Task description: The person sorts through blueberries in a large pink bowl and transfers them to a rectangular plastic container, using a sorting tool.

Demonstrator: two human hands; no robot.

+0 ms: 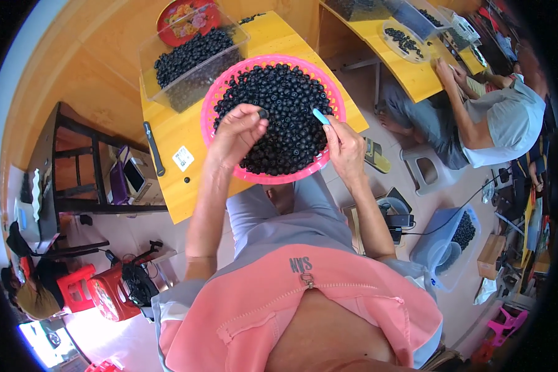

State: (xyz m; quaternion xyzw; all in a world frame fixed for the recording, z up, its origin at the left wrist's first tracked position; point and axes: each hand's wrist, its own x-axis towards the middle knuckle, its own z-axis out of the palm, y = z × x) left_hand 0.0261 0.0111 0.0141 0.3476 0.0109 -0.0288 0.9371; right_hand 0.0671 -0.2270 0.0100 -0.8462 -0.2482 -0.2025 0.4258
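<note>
A pink plastic basket [208, 111], heaped with small black round parts [285, 93], stands at the front of the yellow table [279, 37]. Above its left half, my left hand [235, 133] pinches a single black round part [263, 114] between thumb and fingertips. My right hand [346, 149] is closed around a slim light-blue tool [320, 116] over the basket's right side. The tool's tip points up and left, apart from the pinched part; its exact kind is too small to tell.
Behind the basket stands a clear bin [186, 96] of black parts, beside a red floral tray [180, 25]. A black-handled tool [154, 149] lies at the table's left edge. At right, a person [502, 118] works at another table [415, 80]. A bluish tub [437, 248] sits on the floor.
</note>
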